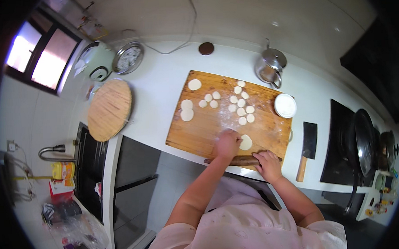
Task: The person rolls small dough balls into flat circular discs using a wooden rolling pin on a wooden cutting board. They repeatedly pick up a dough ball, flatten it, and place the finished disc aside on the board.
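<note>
The dough disc (246, 142) lies beside the left grip (227, 143).

Wooden rolling pin (243, 161), glossy metal kettle (267, 72)

four wide dough rounds (246, 142), fourteen small dough pieces (241, 103), one rolling pin (242, 161), one cleaver (309, 140)

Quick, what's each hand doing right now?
Left hand: fingers curled at the edge of a dough round; pinch can't be confirmed.
Right hand: over the rolling pin; how closed can't be told.
</note>
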Demonstrator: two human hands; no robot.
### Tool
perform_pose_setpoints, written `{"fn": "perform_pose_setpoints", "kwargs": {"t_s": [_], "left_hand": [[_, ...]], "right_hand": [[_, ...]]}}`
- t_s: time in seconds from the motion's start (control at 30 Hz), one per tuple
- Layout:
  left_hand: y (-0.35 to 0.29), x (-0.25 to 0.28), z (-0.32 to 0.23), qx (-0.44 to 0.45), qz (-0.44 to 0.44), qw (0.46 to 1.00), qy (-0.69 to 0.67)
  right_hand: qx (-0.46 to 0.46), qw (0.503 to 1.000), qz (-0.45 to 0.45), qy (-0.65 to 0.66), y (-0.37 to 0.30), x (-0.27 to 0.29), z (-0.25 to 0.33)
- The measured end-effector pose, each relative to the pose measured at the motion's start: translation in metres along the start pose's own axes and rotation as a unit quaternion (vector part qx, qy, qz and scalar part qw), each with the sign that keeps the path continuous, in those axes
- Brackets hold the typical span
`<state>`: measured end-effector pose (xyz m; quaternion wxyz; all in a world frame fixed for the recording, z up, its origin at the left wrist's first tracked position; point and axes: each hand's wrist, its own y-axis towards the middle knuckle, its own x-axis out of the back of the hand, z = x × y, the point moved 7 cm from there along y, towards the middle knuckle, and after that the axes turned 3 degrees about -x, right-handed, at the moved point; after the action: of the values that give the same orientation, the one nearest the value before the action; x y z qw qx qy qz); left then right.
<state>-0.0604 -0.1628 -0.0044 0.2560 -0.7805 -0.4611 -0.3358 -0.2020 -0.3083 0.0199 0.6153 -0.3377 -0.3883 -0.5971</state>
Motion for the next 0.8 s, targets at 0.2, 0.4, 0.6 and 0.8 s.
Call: {"fn": "perform_pose_setpoints", "kwargs": {"t_s": [0.2, 0.4, 0.6, 0.8], "left_hand": [[-0.011, -0.003, 0.010, 0.006, -0.097, 0.995, -0.023], [-0.014, -0.012, 0.014, -0.028, -0.096, 0.992, -0.072], [-0.018, 0.011, 0.038, 0.027, -0.117, 0.967, -0.225], [-0.003, 0.117, 0.129, 0.099, -0.225, 0.967, -0.063]], "right_hand": [[-0.001, 1.000, 0.022, 0.010, 0.003, -0.002, -0.001], [0.006, 1.000, 0.027, 0.007, 0.007, 0.002, 0.002], [0.000, 0.999, 0.038, 0.007, 0.007, 0.002, 0.001], [-0.005, 0.999, 0.041, 0.012, 0.008, 0.000, 0.001]]}}
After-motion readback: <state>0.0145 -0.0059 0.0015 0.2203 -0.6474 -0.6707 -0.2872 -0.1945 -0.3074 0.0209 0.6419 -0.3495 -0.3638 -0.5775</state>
